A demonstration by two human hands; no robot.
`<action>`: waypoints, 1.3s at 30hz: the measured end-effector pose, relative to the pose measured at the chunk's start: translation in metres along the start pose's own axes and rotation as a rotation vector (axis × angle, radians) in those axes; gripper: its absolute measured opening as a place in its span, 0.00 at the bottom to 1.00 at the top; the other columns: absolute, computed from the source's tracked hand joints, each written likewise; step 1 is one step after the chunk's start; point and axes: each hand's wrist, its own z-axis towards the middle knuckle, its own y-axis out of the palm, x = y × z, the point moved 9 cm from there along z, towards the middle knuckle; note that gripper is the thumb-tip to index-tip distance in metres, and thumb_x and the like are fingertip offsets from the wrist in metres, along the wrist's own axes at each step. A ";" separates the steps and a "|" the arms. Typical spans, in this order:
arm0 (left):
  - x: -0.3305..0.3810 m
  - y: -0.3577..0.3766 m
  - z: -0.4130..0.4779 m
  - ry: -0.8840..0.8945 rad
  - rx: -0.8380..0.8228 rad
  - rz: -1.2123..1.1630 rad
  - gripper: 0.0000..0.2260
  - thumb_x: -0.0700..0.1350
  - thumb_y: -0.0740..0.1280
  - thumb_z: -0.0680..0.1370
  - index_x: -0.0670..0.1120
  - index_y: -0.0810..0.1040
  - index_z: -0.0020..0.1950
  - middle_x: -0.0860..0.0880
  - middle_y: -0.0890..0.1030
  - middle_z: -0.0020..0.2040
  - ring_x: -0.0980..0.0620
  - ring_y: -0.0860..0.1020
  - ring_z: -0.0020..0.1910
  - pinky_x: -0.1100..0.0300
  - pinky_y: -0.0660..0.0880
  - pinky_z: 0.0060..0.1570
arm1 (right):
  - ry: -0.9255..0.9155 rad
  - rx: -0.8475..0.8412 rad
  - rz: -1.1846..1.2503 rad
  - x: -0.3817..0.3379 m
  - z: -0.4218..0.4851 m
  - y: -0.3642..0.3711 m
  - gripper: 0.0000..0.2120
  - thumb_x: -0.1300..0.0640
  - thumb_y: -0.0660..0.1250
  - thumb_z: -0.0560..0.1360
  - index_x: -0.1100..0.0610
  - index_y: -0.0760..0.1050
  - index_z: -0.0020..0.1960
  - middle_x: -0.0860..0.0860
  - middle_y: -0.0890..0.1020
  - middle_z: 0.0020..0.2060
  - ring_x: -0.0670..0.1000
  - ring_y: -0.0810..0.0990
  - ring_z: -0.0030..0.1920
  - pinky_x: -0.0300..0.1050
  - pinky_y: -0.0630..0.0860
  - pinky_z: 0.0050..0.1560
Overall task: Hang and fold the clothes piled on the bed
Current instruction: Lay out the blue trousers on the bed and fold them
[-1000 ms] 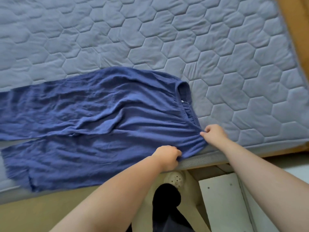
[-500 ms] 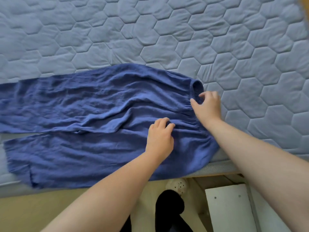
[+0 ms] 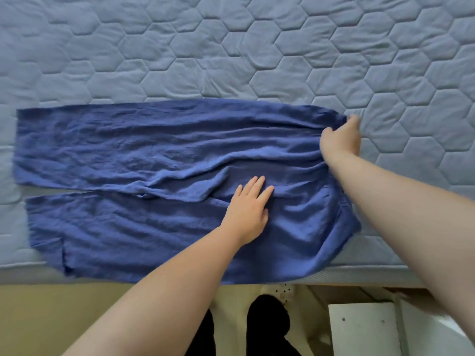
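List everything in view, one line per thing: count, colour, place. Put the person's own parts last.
trousers: one pair, dark blue, spread flat along the near edge of the bed, legs towards the left, waistband at the right.
quilted mattress cover: one, pale grey-blue with hexagon stitching, covering the bed under the trousers.
floor: one, yellowish tan, below the bed edge.
white board: one, white with small holes, on the floor at lower right.
left hand: one, fingers straight, pressing flat on the trousers near the crotch.
right hand: one, gripping the far corner of the waistband.
legs: two, in black, standing on the floor below the bed edge.
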 end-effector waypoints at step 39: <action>-0.373 -0.036 -0.347 -0.415 -0.005 0.475 0.24 0.34 0.74 0.55 0.44 0.77 0.49 0.45 0.76 0.46 0.43 0.75 0.44 0.53 0.71 0.37 | -0.879 -0.716 -0.927 -0.072 -0.500 0.285 0.42 0.46 0.63 0.78 0.57 0.39 0.78 0.59 0.39 0.77 0.58 0.40 0.77 0.56 0.44 0.75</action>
